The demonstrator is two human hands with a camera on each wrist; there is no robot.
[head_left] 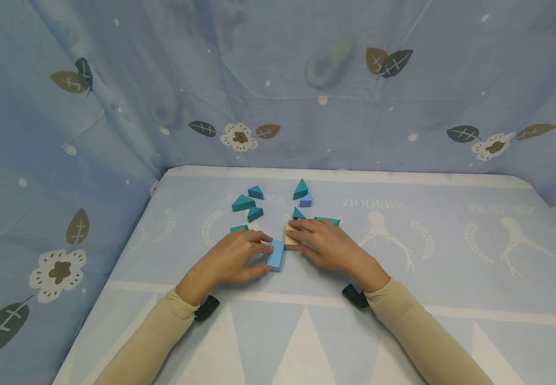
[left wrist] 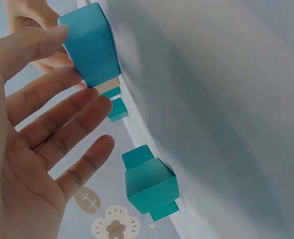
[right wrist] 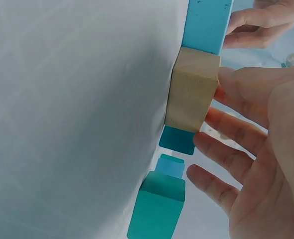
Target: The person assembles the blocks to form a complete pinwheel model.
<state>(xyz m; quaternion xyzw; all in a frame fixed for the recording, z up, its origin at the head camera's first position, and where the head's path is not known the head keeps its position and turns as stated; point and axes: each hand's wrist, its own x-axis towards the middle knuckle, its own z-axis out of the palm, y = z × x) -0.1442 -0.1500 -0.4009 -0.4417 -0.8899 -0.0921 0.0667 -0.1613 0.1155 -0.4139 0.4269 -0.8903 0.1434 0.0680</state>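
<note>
My left hand (head_left: 241, 255) touches the left side of a light blue rectangular block (head_left: 275, 256) with thumb and index fingertips. Its other fingers are spread, as the left wrist view shows. Against the far right end of that block sits a plain wooden block (right wrist: 193, 89), partly covered by my right hand (head_left: 328, 246) in the head view. The right thumb and fingers lie loosely along the wooden block's right side, not wrapped round it. Just beyond the wooden block stands a teal triangular block (head_left: 298, 214). Another teal triangle (head_left: 328, 220) lies behind my right hand.
Several teal triangular blocks (head_left: 243, 202) lie beyond my left hand. Farther back on the right are a teal triangle (head_left: 301, 189) and a small blue block (head_left: 305, 200). A patterned cloth (head_left: 432, 289) covers the table. Curtains (head_left: 278, 80) hang behind and at the left.
</note>
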